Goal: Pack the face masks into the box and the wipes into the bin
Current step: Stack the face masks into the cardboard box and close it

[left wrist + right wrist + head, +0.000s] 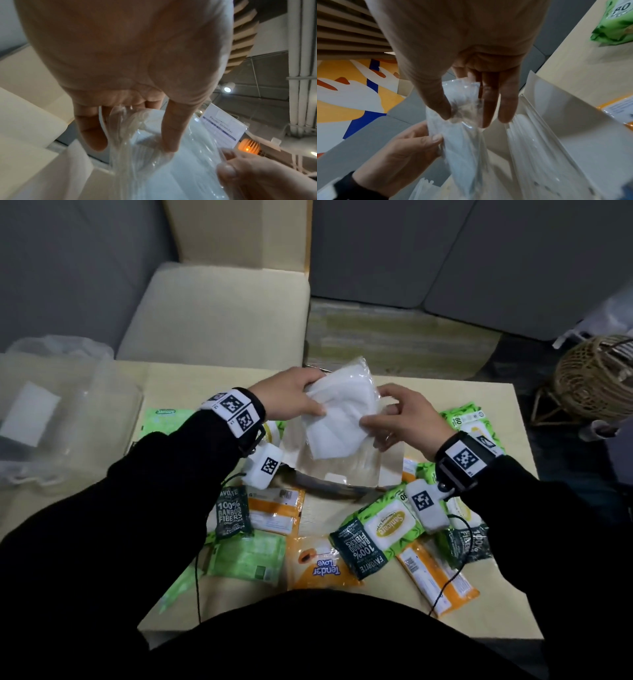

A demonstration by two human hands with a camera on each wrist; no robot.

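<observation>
Both hands hold one clear-wrapped pack of white face masks (337,409) above the open box (388,470).

Left hand (291,398) grips the pack's far-left edge, thumb on top and fingers curled under; right hand (399,419) pinches its near-right edge between thumb and forefinger, other fingers loosely spread. Right wrist view shows more wrapped masks already in the box under the grip. Wipes packs crowd the table (507,419) around and below the hands: green Sanicare pack (380,529) near the right wrist, orange Tender Love pack (318,563) nearer the body, dark bamboo-fibers pack (233,513) under the left forearm. Clear plastic bin (68,419) sits well left of the left hand. Wicker basket (596,378) far right, off the table.
</observation>
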